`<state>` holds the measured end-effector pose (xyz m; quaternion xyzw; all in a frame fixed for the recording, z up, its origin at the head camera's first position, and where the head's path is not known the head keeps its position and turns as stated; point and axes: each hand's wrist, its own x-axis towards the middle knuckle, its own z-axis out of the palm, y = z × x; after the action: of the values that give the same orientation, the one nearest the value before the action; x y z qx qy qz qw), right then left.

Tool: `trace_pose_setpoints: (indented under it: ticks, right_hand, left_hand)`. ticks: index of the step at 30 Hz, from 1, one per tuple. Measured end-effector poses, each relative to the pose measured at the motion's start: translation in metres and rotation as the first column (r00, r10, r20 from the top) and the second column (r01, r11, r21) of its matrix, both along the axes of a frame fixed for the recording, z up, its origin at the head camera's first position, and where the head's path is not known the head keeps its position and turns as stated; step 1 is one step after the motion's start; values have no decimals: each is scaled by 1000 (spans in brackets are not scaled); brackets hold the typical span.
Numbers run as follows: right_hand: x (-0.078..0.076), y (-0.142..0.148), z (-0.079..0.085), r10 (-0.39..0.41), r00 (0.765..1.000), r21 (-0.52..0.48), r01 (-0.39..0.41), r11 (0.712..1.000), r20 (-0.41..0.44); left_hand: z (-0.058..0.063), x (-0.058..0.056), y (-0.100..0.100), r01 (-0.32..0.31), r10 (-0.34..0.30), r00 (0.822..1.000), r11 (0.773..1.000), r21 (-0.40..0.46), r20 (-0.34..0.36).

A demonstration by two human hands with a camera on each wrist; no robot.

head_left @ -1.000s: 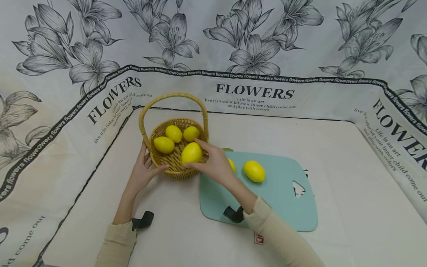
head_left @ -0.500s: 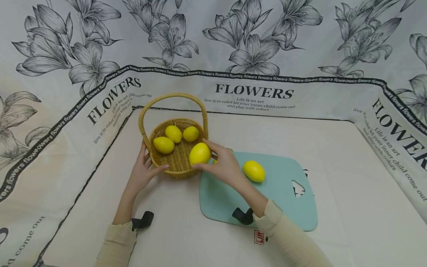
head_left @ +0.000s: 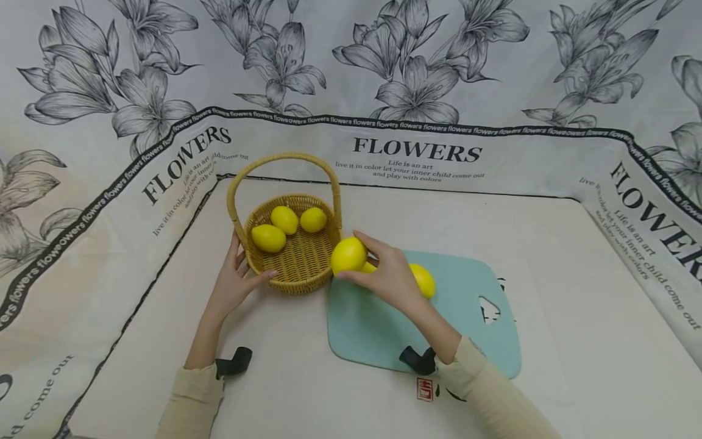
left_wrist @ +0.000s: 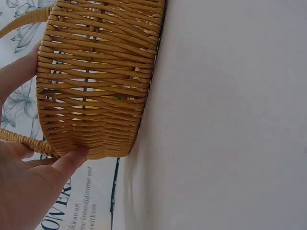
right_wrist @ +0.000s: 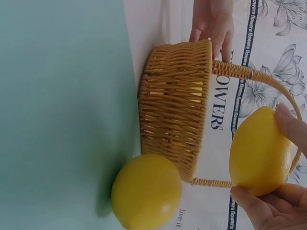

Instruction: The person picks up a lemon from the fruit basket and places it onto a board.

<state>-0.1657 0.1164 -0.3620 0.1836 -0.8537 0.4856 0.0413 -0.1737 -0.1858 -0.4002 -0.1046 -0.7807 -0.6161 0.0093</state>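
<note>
My left hand (head_left: 233, 286) grips the near left side of a wicker basket (head_left: 304, 280), thumb at the rim and fingers against the outer wall. The left wrist view shows the woven wall (left_wrist: 96, 76) close up, with fingertips on it. Three yellow lemons lie inside, among them a front left lemon (head_left: 269, 238). My right hand (head_left: 392, 274) pinches another lemon (head_left: 348, 255) between thumb and fingers, just right of the basket rim. In the right wrist view this held lemon (right_wrist: 261, 151) is raised beside the basket handle.
A light blue cutting board (head_left: 378, 329) lies right of the basket. Two lemons rest on it: a right one (head_left: 425, 280), partly covered by my hand, and one near the basket (right_wrist: 146, 191). A flower-printed cloth (head_left: 417, 73) hangs behind; a tall handle (head_left: 285, 156) arches over the basket.
My right hand has moved right with the lemon, from over the basket's inside to beyond its right rim, above the board's edge. My left hand and the basket have stayed in place.
</note>
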Motion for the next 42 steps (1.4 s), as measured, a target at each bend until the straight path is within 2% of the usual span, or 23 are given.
trace_pose_setpoints:
  ticks: [6, 13, 15, 17, 23, 26, 36, 42]
  right_hand:
    - [3, 9, -1, -18, 1000, -5, 18, 1000, -2]
    - [9, 19, -1, -40, 999, 10, 41, 999, -13]
    - [11, 22, -1, -53, 998, 26, 54, 998, -15]
    - [12, 26, -1, -64, 998, 38, 65, 997, -17]
    - [17, 39, 0, -85, 996, 50, 85, 995, -3]
    - [18, 46, 1, -94, 996, 52, 94, 994, -8]
    - [21, 64, 2, -113, 993, 51, 114, 992, -22]
    - [24, 77, 7, -132, 991, 54, 133, 990, -30]
  left_hand:
    - [-4, -2, -1, 1, -1, 1000, 1000, 4, -6]
    - [-27, -14, -9, -9, 9, 1000, 1000, -2, -18]
    - [-28, -15, -9, -10, 10, 1000, 1000, -6, -26]
    - [-26, -14, -9, -7, 7, 1000, 1000, 3, -27]
    - [-8, -4, -3, 4, -4, 1000, 1000, 19, -11]
    - [-3, -1, -1, 3, -3, 1000, 1000, 15, -5]
    - [-5, -3, -2, 6, -6, 1000, 1000, 20, -7]
    - [-2, -2, 0, 3, -3, 1000, 1000, 14, -7]
